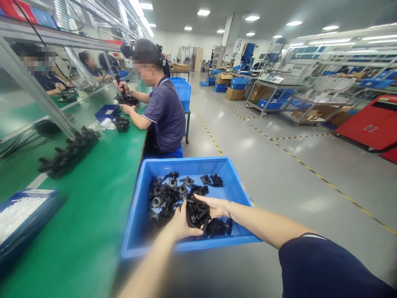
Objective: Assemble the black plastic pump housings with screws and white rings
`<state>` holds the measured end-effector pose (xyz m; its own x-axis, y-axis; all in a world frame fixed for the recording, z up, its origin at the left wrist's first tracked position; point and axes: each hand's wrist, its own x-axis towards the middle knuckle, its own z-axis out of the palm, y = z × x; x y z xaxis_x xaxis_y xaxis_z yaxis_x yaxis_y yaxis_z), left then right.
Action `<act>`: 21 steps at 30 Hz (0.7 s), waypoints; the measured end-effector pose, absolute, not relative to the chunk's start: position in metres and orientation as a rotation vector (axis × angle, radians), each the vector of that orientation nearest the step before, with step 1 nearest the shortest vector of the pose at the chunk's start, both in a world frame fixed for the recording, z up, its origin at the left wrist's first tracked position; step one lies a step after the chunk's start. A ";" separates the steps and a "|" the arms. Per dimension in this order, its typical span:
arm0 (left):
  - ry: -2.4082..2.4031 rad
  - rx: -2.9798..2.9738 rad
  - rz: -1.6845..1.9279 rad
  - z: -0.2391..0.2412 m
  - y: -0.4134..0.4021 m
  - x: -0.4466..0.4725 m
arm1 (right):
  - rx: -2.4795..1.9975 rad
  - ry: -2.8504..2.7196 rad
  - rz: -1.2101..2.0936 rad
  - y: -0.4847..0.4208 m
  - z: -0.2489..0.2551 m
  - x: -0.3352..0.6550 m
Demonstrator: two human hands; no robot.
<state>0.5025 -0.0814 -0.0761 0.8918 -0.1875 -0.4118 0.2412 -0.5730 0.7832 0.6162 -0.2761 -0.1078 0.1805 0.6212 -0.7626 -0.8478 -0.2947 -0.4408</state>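
Between them, my left hand (181,225) and my right hand (216,206) hold a cluster of black plastic parts (197,211), with the fingers curled round it from both sides. The cluster is over the near half of a blue plastic bin (134,211). Inside the bin, several loose black round housings with short spouts (169,192) lie mostly at the left and centre. More black parts (218,227) are below my right hand. My fingers hide some of the cluster, so I cannot tell how many pieces it has.
Left of the bin runs a green workbench (102,198) with a row of black parts (71,153) and a blue tray of white pieces (25,215). A co-worker (164,99) sits just beyond the bin. Grey floor (279,182) with striped tape stretches to the right.
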 end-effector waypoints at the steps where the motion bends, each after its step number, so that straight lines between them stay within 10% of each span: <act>1: 0.043 2.101 -0.560 -0.078 -0.081 0.503 | -1.136 0.259 1.470 -0.275 -0.110 0.614; 21: 0.046 2.245 -0.427 -0.068 -0.078 0.490 | -1.158 0.101 1.206 -0.250 -0.100 0.596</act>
<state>0.4897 -0.0776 -0.0679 0.9416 -0.1080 -0.3190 0.1740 -0.6549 0.7354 0.5958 -0.2497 -0.1004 0.4234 0.6704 -0.6094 -0.7623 -0.0999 -0.6395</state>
